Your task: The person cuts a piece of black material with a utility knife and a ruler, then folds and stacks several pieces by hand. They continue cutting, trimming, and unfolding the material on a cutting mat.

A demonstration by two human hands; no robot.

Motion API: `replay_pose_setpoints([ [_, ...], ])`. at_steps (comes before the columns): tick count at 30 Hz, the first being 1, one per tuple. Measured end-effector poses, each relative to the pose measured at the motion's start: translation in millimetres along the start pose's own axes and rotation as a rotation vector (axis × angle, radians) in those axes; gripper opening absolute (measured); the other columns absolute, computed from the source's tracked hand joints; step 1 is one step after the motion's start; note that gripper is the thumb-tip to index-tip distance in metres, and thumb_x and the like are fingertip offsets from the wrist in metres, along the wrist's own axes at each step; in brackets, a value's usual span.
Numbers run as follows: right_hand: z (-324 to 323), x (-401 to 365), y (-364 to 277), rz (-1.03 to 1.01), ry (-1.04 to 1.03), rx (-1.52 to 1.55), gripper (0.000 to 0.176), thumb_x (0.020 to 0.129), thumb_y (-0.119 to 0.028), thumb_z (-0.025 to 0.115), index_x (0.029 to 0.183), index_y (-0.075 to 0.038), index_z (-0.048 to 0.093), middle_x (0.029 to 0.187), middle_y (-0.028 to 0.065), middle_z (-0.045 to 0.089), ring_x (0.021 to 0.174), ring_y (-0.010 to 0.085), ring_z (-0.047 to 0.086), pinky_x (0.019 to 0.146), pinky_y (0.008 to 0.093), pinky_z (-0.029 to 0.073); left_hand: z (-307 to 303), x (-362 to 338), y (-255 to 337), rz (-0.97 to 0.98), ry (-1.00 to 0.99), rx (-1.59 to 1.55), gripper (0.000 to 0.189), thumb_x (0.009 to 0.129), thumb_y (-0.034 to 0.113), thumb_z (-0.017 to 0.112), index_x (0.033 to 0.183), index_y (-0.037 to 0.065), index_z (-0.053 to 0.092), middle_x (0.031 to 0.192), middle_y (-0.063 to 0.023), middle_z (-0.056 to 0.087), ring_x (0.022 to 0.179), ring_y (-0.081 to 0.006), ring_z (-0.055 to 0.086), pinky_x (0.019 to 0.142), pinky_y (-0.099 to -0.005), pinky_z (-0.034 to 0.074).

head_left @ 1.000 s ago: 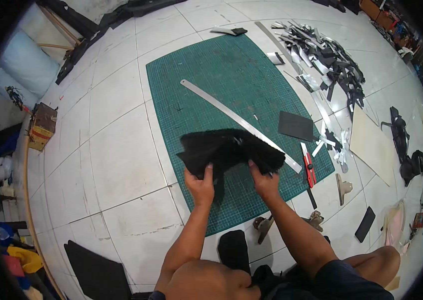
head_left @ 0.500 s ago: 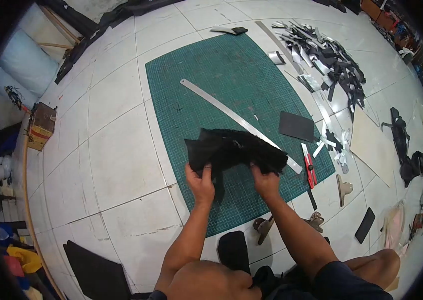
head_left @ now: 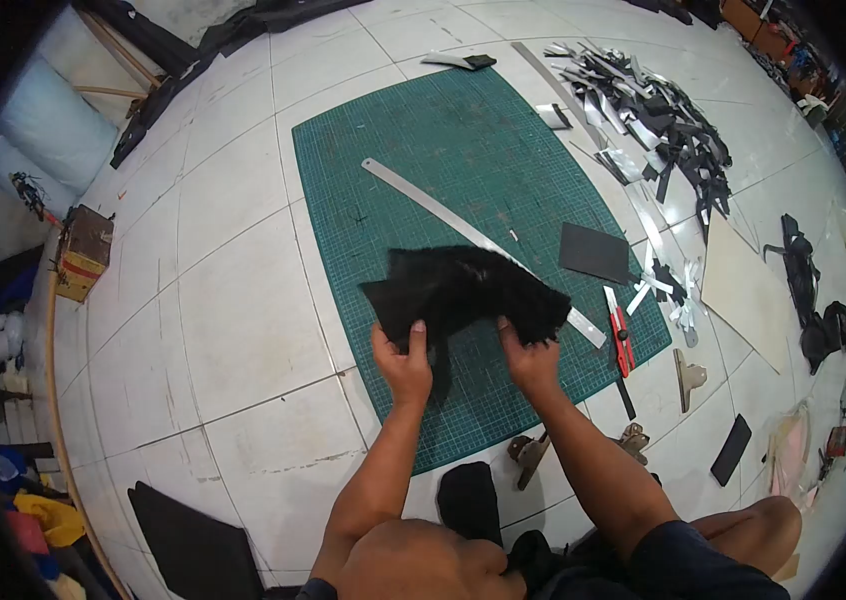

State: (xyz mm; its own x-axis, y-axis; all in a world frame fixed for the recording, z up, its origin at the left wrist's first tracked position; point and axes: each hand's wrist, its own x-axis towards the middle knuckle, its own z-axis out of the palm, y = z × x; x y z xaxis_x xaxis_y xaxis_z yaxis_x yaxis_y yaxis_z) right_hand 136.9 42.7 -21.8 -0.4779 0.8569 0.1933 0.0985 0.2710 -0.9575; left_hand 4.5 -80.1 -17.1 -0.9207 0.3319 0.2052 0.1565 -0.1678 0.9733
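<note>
A piece of black fabric (head_left: 463,285) with a fuzzy right part hangs bent between my two hands, above a green cutting mat (head_left: 423,120). My left hand (head_left: 403,362) grips its lower left edge, thumb on top. At the lower right edge, my right hand (head_left: 528,357) is closed on the same fabric, with its fingers partly hidden underneath. Behind the fabric a steel ruler (head_left: 433,205) lies diagonally across the mat, partly covered from view. To the right of my right hand rests a red utility knife (head_left: 623,343), near a dark rectangular piece (head_left: 593,252).
A heap of black and silver strips (head_left: 663,120) lies at the upper right. Metal clips (head_left: 688,380) sit along the mat's near right side. A beige board (head_left: 743,290) is on the tiles at right, and a folded black sheet (head_left: 193,540) at lower left.
The fabric has shifted slightly left and its right end has turned downward in my grip. Both hands remain in nearly the same place.
</note>
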Motion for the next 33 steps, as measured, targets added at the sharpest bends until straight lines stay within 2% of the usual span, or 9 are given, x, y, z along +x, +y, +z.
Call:
replay_pose_setpoints([
  [9,0.0,-5.4,19.5,0.019,-0.021,-0.03,0.028,0.094,-0.017,0.067,0.115,0.002,0.064,0.097,0.0173,0.073,0.088,0.0265,0.072,0.079,0.0368,0.053,-3.7,2.0,-6.5,-0.054,-0.005,0.113,0.026,0.096,0.011,0.066,0.116,-0.002,0.055,0.105,-0.0098,0.065,0.094,-0.0169,0.064,0.084,-0.0323,0.05],
  [12,0.4,-3.0,37.4,-0.033,0.02,-0.081,0.031,0.096,-0.02,0.066,0.117,0.003,0.062,0.098,0.0179,0.073,0.087,0.0272,0.071,0.078,0.0388,0.053,0.6,9.6,-2.4,0.005,0.061,0.248,0.022,0.097,0.013,0.064,0.111,-0.003,0.058,0.101,-0.0141,0.068,0.093,-0.0224,0.067,0.082,-0.0357,0.051],
  [14,-5.2,5.1,-6.0,0.054,-0.017,-0.123,0.034,0.097,-0.021,0.066,0.119,0.003,0.061,0.099,0.0169,0.073,0.09,0.027,0.07,0.081,0.0392,0.053,-1.1,31.7,19.0,0.099,-0.008,0.36,0.022,0.096,0.013,0.064,0.11,-0.003,0.058,0.1,-0.0183,0.069,0.092,-0.0296,0.068,0.082,-0.0374,0.051],
  [19,2.7,-8.9,-16.7,0.412,-0.008,0.173,0.036,0.1,-0.019,0.063,0.127,0.004,0.056,0.113,0.0174,0.07,0.103,0.0275,0.066,0.092,0.0385,0.05,4.3,113.0,63.6,0.095,-0.485,0.753,0.026,0.091,0.017,0.065,0.11,0.0,0.06,0.106,-0.0254,0.069,0.102,-0.0438,0.066,0.084,-0.05,0.05],
  [25,31.9,-73.0,-0.4,0.978,0.104,0.532,0.044,0.102,-0.013,0.06,0.138,0.006,0.043,0.134,0.0196,0.056,0.121,0.0281,0.057,0.103,0.0383,0.045,30.5,125.0,2.4,-0.148,-0.906,1.177,0.041,0.089,0.021,0.07,0.126,0.005,0.061,0.121,-0.0226,0.067,0.117,-0.0425,0.061,0.099,-0.0498,0.048],
  [28,37.8,-85.7,9.3,1.034,0.137,0.548,0.046,0.102,-0.013,0.06,0.14,0.004,0.04,0.134,0.0184,0.055,0.12,0.0282,0.057,0.101,0.0384,0.046,23.4,114.1,-27.2,-0.111,-0.922,1.143,0.043,0.088,0.021,0.071,0.126,0.004,0.06,0.125,-0.0211,0.065,0.117,-0.0429,0.06,0.1,-0.0498,0.048],
  [30,38.5,-86.6,6.1,1.038,0.156,0.555,0.046,0.101,-0.012,0.06,0.141,0.002,0.04,0.132,0.0173,0.056,0.116,0.0283,0.059,0.096,0.0384,0.049,10.2,100.5,-40.7,0.201,-0.634,1.048,0.044,0.088,0.022,0.072,0.126,0.002,0.059,0.121,-0.0204,0.067,0.114,-0.0413,0.063,0.098,-0.0476,0.05],
  [31,39.7,-86.7,5.4,1.063,0.155,0.544,0.042,0.1,-0.013,0.061,0.137,-0.002,0.044,0.125,0.0129,0.059,0.103,0.0241,0.059,0.082,0.036,0.046,2.1,92.4,-45.5,0.357,-0.486,0.995,0.045,0.088,0.022,0.073,0.125,0.001,0.059,0.118,-0.0201,0.067,0.112,-0.0405,0.064,0.097,-0.0465,0.05],
  [33,38.8,-85.3,3.8,1.106,0.18,0.531,0.034,0.098,-0.015,0.065,0.129,-0.011,0.05,0.109,0.0041,0.064,0.078,0.0156,0.059,0.054,0.0311,0.039,-21.4,70.5,-50.7,0.081,-0.269,0.834,0.048,0.088,0.024,0.072,0.126,-0.001,0.057,0.119,-0.021,0.065,0.109,-0.037,0.064,0.096,-0.0432,0.05],
])
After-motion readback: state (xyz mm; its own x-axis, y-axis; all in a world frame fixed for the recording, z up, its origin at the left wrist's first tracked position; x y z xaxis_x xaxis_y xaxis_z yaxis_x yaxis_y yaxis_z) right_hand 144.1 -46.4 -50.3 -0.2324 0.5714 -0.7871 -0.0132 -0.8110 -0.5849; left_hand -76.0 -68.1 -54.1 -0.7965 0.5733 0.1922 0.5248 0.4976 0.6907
